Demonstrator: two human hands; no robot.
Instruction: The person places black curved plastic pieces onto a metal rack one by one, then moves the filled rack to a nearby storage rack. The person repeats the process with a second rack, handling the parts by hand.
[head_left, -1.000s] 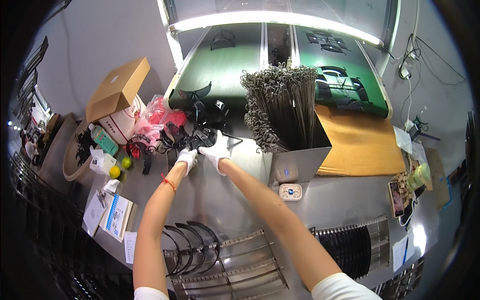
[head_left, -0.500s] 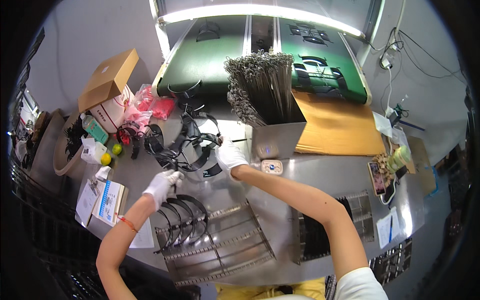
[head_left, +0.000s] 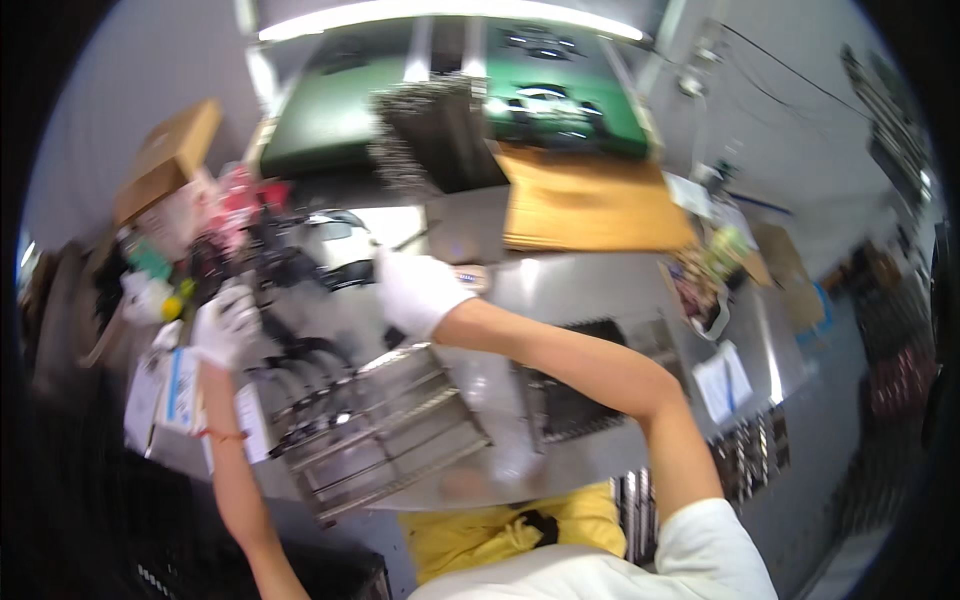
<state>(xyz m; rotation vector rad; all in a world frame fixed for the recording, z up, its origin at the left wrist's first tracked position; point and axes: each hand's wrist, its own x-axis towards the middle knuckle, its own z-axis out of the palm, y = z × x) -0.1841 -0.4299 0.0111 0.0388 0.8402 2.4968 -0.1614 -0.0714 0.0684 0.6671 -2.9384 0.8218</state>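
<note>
Left hand in its white glove (head_left: pixel 228 322) sits out at nine o'clock, fingers curled in; blur hides whether they clamp anything. And the right hand, white-gloved too (head_left: pixel 420 292), is just off centre, fingers pointing toward ten o'clock; whether they're apart or together, I can't tell!

Right beside those fingertips, a loose pile of glossy black curved pieces (head_left: pixel 280 245) spreads between nine and ten o'clock on the grey metal surface (head_left: pixel 560 285). More black arcs (head_left: pixel 320 352) stand at the left end of a silver slotted metal rack (head_left: pixel 395 415), down at seven. Another batch, a dark packed row (head_left: pixel 580 395), lies between four and five, partly under the right forearm. Up between eleven and twelve, grey hooked metal rods (head_left: pixel 435 140) bristle from a grey metal box (head_left: pixel 465 225); flat tan cardboard (head_left: pixel 590 205) lies between one and two.
</note>
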